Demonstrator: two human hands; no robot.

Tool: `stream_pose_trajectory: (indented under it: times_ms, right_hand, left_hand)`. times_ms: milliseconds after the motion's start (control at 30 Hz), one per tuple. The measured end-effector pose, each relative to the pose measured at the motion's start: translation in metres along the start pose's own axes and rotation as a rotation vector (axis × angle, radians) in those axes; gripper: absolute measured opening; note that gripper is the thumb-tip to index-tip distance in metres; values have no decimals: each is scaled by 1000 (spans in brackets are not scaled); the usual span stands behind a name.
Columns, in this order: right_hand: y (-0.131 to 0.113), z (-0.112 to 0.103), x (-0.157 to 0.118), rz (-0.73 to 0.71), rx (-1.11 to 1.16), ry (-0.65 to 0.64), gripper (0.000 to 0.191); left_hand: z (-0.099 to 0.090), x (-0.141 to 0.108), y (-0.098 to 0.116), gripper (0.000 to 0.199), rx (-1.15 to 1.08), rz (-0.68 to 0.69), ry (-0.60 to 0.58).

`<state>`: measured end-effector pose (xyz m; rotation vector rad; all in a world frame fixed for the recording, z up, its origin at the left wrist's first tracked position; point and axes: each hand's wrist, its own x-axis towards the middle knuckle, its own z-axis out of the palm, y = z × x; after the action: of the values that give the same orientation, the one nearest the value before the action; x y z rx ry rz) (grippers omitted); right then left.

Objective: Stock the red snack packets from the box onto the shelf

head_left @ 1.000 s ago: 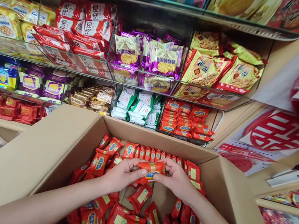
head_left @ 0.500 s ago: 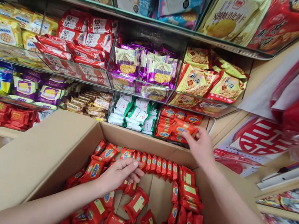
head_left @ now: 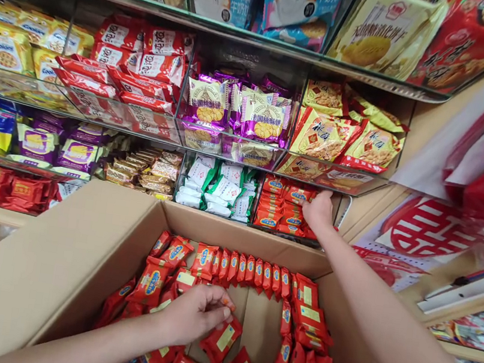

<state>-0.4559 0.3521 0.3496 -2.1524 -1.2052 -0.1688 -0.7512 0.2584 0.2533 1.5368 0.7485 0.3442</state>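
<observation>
Low on the right of the shelf, my right hand (head_left: pixel 320 211) reaches into a compartment of red snack packets (head_left: pixel 271 201). Its thumb and fingers close on a red snack packet (head_left: pixel 298 195) at the top right of the stack; part of the fingers is hidden. Over the open cardboard box (head_left: pixel 257 232), my left hand (head_left: pixel 199 314) has curled fingers, with thumb and fingertips pinched at the upper edge of a loose red snack packet (head_left: pixel 224 339). More red packets (head_left: pixel 249 270) stand in a row along the box's back wall and lie in piles at both sides.
Left of that compartment are green-and-white packets (head_left: pixel 227 182) and brown bars (head_left: pixel 152 174). Above, purple biscuit packs (head_left: pixel 263 115) and yellow-red packs (head_left: pixel 326 133) fill a shelf with clear fronts. Red-and-white decorations (head_left: pixel 426 227) hang at the right.
My right hand has moved down and in with its packet, onto the compartment's stack. My left hand has dropped toward the loose packet in the box. The view has shifted slightly.
</observation>
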Motion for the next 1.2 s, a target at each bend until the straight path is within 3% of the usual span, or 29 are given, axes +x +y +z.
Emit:
stream_pose_trajectory:
  times_ms: [167, 567, 667, 867, 967, 1067, 1200]
  right_hand:
    - [-5, -3, 7, 49, -79, -23, 29]
    - [-8, -3, 7, 55, -188, -51, 33]
    - [-7, -3, 3, -4, -255, -7, 39]
    - [-10, -4, -5, -257, -353, 3, 47]
    - [-12, -4, -3, -246, -381, -13, 49]
    - [-11, -2, 1, -217, -372, -26, 49]
    - [-9, 0, 1, -221, -347, 2, 49]
  left_hand:
    - [2, -3, -2, 29, 195, 24, -32]
    - [5, -11, -6, 24, 457, 47, -91]
    - [5, -11, -10, 23, 509, 63, -102]
    - [3, -14, -5, 25, 631, 114, -150]
    - [-3, -16, 9, 32, 715, 302, -122]
    - [-11, -2, 37, 40, 827, 495, -50]
    - [-14, 55, 102, 40, 991, 737, 76]
